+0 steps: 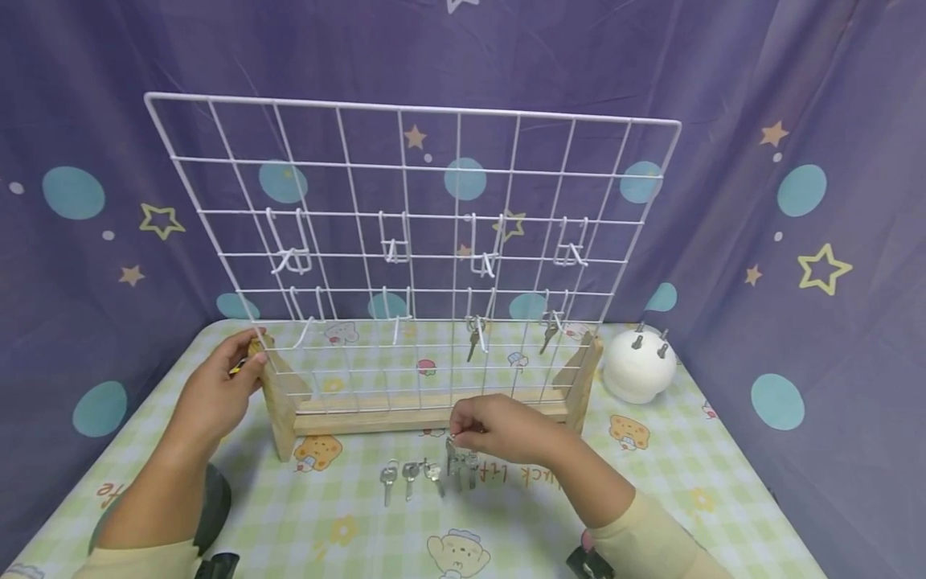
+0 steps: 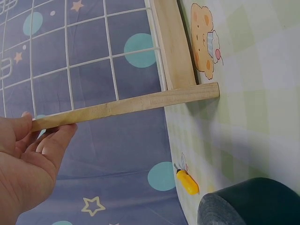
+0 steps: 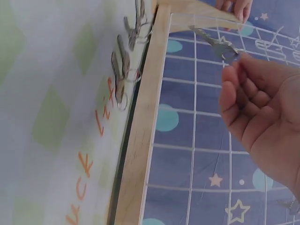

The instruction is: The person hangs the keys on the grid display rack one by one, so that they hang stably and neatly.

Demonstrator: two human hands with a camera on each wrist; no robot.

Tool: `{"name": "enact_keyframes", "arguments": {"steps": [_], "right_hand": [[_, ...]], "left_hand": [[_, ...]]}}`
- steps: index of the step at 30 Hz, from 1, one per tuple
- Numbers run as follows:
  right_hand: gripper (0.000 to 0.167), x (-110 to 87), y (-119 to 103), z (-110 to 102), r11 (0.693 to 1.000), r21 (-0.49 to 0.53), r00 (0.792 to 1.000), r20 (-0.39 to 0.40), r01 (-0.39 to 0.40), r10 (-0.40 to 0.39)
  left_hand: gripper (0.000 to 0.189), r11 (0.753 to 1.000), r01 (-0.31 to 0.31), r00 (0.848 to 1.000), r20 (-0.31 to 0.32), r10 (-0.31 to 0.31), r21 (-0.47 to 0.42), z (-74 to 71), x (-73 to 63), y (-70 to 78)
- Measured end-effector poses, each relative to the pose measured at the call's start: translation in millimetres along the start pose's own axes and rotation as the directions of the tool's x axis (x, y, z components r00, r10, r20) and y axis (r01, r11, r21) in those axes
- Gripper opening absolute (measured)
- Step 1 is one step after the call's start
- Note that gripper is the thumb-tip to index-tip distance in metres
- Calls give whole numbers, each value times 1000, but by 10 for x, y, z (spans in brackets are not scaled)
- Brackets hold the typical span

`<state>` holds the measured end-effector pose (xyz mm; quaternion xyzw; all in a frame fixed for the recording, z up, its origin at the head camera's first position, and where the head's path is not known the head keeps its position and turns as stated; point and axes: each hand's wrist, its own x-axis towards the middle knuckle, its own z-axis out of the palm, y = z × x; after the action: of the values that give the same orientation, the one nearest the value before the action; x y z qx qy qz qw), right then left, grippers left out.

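Orange lettering is printed on the checked tablecloth; in the right wrist view it runs sideways up the picture and reads "uck lif", its opening cut off by the lower edge and its "f" ending just beside the keys. Head view shows the same line upside down, "lif" and "uck" legible near the right forearm, start of the first word unclear there. A second orange fragment stands on the cloth's left part, beside the left forearm, too partial to read with certainty.
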<state>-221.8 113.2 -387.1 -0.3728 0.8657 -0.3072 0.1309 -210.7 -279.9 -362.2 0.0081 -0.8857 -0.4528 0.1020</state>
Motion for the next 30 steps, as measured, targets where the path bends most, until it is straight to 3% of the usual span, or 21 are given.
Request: {"name": "enact_keyframes", "arguments": {"steps": [6, 15, 18, 23, 30], "right_hand": [[8, 16, -119, 14, 980, 193, 997, -61, 51, -40], [13, 71, -291, 33, 916, 378, 981, -180, 131, -66], [14, 121, -348, 55, 872, 451, 971, -220, 188, -96], [13, 222, -472, 56, 765, 574, 941, -314, 292, -124], [14, 342, -655, -38, 673, 628, 901, -411, 392, -140]], "left_hand": [[58, 1000, 3, 1000, 1, -3, 3, 4, -3, 8], [59, 1000, 5, 1000, 2, -5, 10, 6, -3, -1], [59, 1000, 10, 1000, 7, -10, 10, 1, -4, -3], [60, 1000, 16, 1000, 12, -17, 5, -4, -2, 1], [60, 1000, 17, 1000, 15, -17, 2, -3, 10, 5]]}}
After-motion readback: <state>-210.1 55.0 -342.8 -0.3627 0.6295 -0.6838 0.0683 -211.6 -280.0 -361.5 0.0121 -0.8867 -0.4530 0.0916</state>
